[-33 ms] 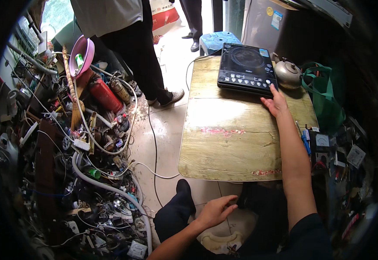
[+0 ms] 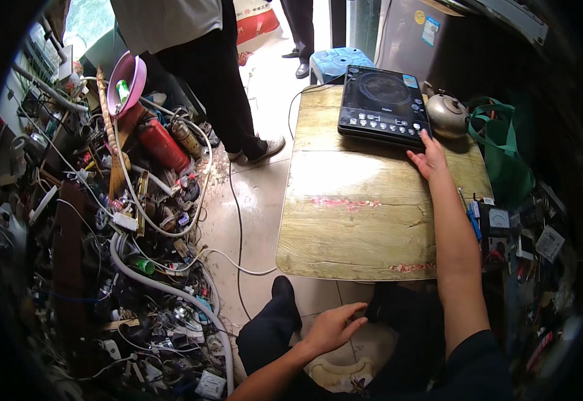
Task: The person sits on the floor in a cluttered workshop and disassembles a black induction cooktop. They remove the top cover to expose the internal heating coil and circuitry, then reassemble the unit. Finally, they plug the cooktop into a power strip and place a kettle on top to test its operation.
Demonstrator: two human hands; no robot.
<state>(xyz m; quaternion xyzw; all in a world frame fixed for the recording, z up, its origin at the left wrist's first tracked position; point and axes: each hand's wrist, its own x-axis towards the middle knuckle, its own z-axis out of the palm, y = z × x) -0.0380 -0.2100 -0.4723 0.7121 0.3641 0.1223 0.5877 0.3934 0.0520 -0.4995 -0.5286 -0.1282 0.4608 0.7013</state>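
A black induction cooktop (image 2: 378, 100) with a row of buttons sits at the back of the wood-patterned table (image 2: 345, 234). My right hand (image 2: 427, 159) touches its front right corner, one finger at the buttons and the thumb spread out. A dented metal kettle (image 2: 446, 115) stands just right of the cooktop. My left hand (image 2: 328, 327) hangs over my lap below the table's front edge, fingers apart, holding nothing.
Left of a tiled walkway (image 2: 221, 220), clutter includes cables, a red cylinder (image 2: 162, 144) and a pink basin (image 2: 134, 83). Two people (image 2: 218, 93) stand beyond. A blue stool (image 2: 338, 57), green bag (image 2: 505, 150) and tools (image 2: 499, 220) surround the table.
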